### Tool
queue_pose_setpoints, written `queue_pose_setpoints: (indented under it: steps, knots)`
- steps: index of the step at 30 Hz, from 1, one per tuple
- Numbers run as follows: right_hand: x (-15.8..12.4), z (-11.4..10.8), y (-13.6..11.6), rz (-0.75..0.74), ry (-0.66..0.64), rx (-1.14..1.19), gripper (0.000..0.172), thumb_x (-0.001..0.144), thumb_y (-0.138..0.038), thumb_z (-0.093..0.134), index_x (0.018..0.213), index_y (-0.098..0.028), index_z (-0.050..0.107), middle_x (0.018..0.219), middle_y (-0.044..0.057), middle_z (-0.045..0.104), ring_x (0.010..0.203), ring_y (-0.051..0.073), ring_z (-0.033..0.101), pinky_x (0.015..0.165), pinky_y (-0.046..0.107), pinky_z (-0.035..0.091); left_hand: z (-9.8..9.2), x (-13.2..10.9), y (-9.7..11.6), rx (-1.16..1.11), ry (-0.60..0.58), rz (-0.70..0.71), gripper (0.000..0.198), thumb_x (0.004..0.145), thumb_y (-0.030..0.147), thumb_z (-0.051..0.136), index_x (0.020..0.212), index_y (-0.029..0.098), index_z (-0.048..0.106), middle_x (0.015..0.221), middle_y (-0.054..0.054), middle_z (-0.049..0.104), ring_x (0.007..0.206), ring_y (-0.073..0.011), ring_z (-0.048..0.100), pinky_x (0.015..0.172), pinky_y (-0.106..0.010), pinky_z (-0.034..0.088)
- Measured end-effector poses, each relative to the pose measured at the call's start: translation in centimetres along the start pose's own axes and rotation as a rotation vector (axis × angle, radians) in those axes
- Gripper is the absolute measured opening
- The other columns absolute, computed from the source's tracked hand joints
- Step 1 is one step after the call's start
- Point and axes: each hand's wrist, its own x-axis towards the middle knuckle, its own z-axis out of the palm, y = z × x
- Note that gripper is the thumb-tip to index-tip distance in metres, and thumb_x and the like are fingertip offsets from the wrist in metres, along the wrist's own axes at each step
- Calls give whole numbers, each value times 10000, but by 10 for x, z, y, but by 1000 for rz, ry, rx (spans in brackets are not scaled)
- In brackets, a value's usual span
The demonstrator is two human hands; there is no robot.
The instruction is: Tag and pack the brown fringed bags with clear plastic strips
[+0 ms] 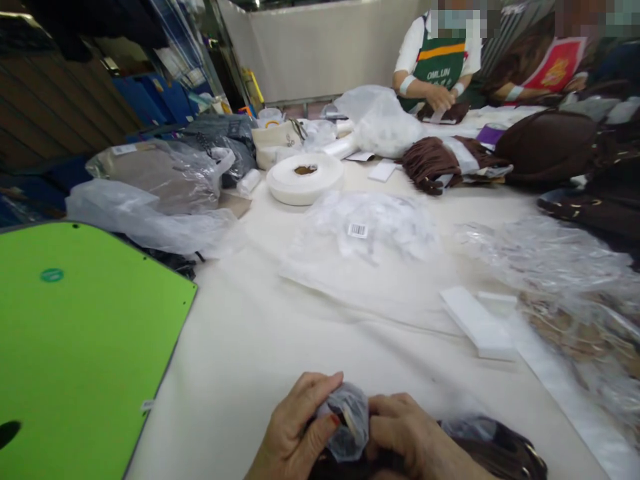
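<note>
Board (90, 340), green and flat, lies left of the roll (305, 193) and nearer to us. In front of the roll, well apart from it, we see the left grip (295, 427) curled around the wrap (350, 400), fingers over its top and thumb across its near face, open only as far as the bunched plastic needs. The wrap, in front of the roll and slightly right of it, is clear and crumpled around something narrow that we cannot make out. We judge it light and soft, quick to crease, somewhat slippery and easy to tear at one thin edge; we would take hold of a gathered fold together with what lies inside. On the wrap's other side, the right grip (410, 433) is bent close, knuckles up, touching the plastic; we cannot tell how firmly it pinches, since its fingertips are hidden. Farther right of the roll, and much nearer to us, the dark brown bag (493, 453) shows beyond the right wrist, with plastic over part of it and metal at its end. We expect it to be heavier than the wrap, supple and apt to sag; we would support its body from beneath rather than lift by the metal.
</note>
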Motion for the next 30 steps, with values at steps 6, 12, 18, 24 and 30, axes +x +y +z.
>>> queue_pose_setpoints:
  steps: [6, 12, 18, 24, 30]
  knots:
    - [-1, -37, -21, 285, -155, 171, 292, 874, -251, 385, 644, -179, 549, 566, -30, 463, 499, 92, 401, 435, 190, 306, 5, -3, -5, 81, 8, 8, 326, 868, 216, 512, 1192, 244, 531, 976, -39, 646, 850, -127, 641, 729, -181, 530]
    - [16, -34, -17, 400, -176, 214, 248, 701, -97, 491, 478, -159, 400, 485, -71, 234, 458, 51, 249, 407, 182, 196, 10, -6, -1, 238, 82, 128, 176, 835, 147, 532, 998, 203, 565, 913, -52, 649, 830, -135, 636, 723, -204, 534]
    - [0, -37, -18, 170, -232, 155, 149, 742, -147, 514, 647, -169, 626, 657, -41, 541, 592, 83, 481, 529, 168, 353, 3, 0, 6, 391, 5, 239, 155, 854, 180, 514, 977, 188, 607, 890, -63, 633, 755, -130, 618, 657, -220, 526]
    - [-6, -35, -16, 103, -204, 126, 212, 713, -12, 610, 751, -208, 682, 838, -33, 643, 791, 91, 597, 677, 122, 417, -9, 5, 16, 458, -60, 409, 291, 919, 395, 363, 1012, 216, 572, 904, -65, 656, 745, -145, 625, 674, -266, 483]
    - [-12, -32, -18, 128, -114, 142, 208, 711, -4, 652, 742, -208, 683, 887, -37, 676, 836, 96, 626, 731, 121, 440, -11, 2, 20, 546, -129, 388, 328, 913, 461, 351, 987, 239, 581, 936, -73, 671, 713, -140, 619, 656, -273, 434]
